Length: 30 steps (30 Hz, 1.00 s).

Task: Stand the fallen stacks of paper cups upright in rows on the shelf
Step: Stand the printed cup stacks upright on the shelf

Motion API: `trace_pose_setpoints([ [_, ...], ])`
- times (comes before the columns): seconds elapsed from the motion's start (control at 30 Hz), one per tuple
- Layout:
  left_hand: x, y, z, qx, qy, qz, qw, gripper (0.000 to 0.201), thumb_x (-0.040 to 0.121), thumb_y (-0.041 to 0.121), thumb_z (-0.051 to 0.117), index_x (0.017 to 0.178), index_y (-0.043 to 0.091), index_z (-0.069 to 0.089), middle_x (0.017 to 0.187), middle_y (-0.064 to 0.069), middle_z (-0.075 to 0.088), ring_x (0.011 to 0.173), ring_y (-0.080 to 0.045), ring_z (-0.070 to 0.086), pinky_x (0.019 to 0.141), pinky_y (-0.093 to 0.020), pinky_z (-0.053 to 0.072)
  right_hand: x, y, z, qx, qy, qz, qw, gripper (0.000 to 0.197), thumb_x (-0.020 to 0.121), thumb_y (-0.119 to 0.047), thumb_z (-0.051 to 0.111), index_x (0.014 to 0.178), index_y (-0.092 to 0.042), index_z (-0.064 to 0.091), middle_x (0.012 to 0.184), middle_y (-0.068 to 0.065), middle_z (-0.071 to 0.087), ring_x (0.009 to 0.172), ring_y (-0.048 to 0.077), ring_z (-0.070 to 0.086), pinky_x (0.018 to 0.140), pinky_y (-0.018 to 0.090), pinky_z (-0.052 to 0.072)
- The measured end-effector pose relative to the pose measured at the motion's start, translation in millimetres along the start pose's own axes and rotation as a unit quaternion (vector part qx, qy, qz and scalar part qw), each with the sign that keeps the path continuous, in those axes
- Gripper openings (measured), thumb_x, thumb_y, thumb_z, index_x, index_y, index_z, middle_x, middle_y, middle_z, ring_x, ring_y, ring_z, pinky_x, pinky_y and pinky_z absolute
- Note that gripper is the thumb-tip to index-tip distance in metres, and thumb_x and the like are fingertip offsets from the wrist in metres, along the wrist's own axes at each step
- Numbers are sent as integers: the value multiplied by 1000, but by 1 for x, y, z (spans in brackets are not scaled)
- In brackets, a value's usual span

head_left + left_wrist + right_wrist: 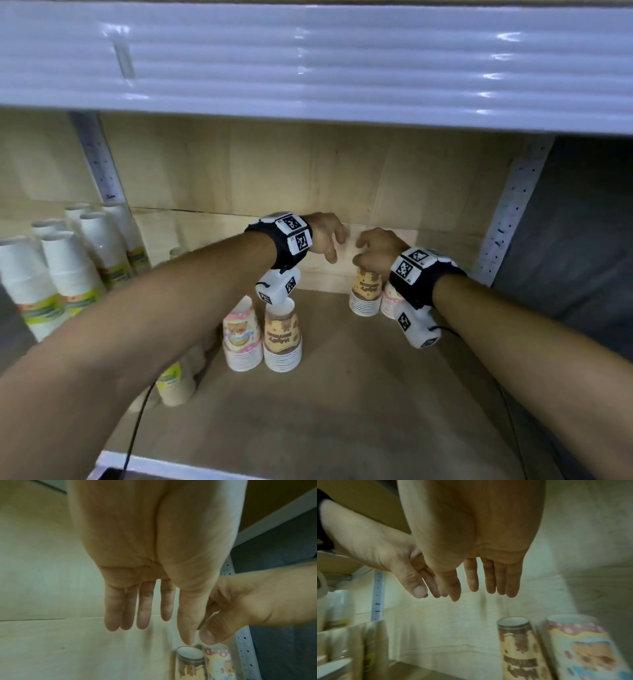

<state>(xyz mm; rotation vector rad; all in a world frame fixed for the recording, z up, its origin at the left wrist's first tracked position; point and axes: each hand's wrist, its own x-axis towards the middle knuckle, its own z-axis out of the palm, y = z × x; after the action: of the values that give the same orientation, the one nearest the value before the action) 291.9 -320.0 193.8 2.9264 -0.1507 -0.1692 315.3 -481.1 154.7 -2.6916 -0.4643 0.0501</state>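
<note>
Both hands [137,574] [471,547] hang slack-fingered, holding nothing — brown cup stack [520,650] upright just below.

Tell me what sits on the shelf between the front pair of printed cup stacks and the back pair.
Nothing: the head view shows bare shelf board between the front pair and the back pair.

We see the wooden shelf [359,404] carrying upright printed cup stacks [282,337] and white stacks [72,274] at left.
</note>
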Motion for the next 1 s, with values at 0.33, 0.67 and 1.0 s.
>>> trace_pose_setpoints([
  [0.33,-65,-58,4,33,-19,-105,994,46,81,17,76,125,18,63,115,1,52,100,-17,50,85,-30,46,-19,-75,38,6,-101,-110,989,50,77,-44,74,123,-28,61,120,-2,58,106,18,57,89,30,47],
  [0.67,-99,-89,33,48,-53,-117,991,45,84,13,74,128,11,63,133,-2,54,111,-20,55,66,-9,40,-40,-97,70,22,-193,-161,968,56,73,-40,80,123,-20,62,112,-1,68,106,18,62,91,34,52],
  [1.0,-110,-91,44,56,-41,-90,994,52,91,15,68,140,6,52,142,-8,51,126,-17,50,58,-7,32,-46,-110,78,-11,-223,-183,957,47,82,-16,75,127,-21,63,124,3,65,104,20,65,65,20,47],
])
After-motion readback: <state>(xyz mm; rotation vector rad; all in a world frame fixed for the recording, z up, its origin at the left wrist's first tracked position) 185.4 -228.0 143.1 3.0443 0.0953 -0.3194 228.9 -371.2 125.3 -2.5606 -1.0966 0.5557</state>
